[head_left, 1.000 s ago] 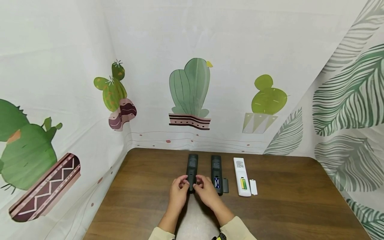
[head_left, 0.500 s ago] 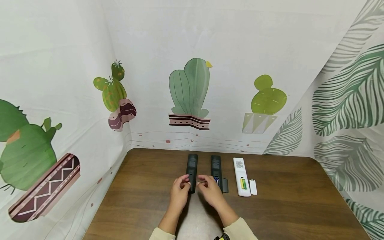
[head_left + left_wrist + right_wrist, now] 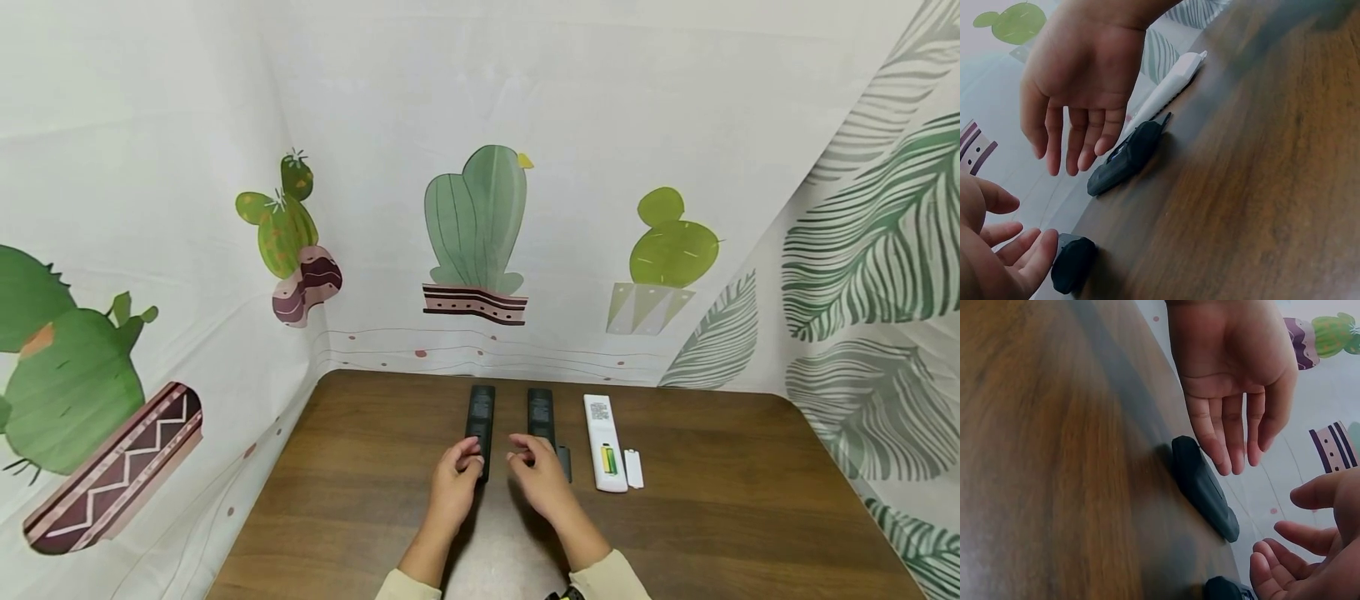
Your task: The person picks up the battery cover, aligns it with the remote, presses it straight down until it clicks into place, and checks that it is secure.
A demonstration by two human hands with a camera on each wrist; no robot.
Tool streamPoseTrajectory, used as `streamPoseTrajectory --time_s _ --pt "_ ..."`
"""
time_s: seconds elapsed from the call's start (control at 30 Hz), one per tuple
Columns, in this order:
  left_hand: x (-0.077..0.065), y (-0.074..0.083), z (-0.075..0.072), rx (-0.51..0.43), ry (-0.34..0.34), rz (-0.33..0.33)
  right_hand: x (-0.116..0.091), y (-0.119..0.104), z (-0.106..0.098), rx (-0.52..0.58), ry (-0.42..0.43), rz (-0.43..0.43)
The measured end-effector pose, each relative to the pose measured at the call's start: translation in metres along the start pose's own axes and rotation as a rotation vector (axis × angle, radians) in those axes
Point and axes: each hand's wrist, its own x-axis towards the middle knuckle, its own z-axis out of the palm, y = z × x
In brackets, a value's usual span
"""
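In the head view a black remote control [image 3: 482,408] lies at left, back side up, with no battery showing on its visible part. My left hand [image 3: 454,483] is at its near end, fingers loosely bent; whether they touch it I cannot tell. My right hand [image 3: 542,479] hovers over the near end of a second black remote control [image 3: 540,408] and hides its battery bay. Nothing is between the right fingers, as the left wrist view of this right hand [image 3: 1085,81] shows. A loose dark battery cover [image 3: 564,463] lies beside the second remote.
Further right lies a white remote control [image 3: 600,421] with green-and-yellow batteries [image 3: 609,458] in its uncovered bay. Its white battery cover [image 3: 633,468] is beside it. The brown wooden table [image 3: 720,492] ends at a white cactus-print cloth [image 3: 375,250] behind.
My right hand has let go of the left black remote and moved right, over the second one. The left hand stays beside the left remote, its fingers slightly looser.
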Motion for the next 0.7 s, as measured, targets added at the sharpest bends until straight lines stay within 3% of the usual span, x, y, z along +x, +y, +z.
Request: streamPoseTrajectory --time_s 0.27,0.7 --pt "-0.002 -0.006 0.003 -0.031 -0.042 -0.003 -0.002 0.005 -0.009 -0.029 0.054 0.008" --pt "-0.004 -0.011 0.009 0.011 -0.085 -0.017 -0.006 0.016 -0.024 -0.037 0.106 0.066"
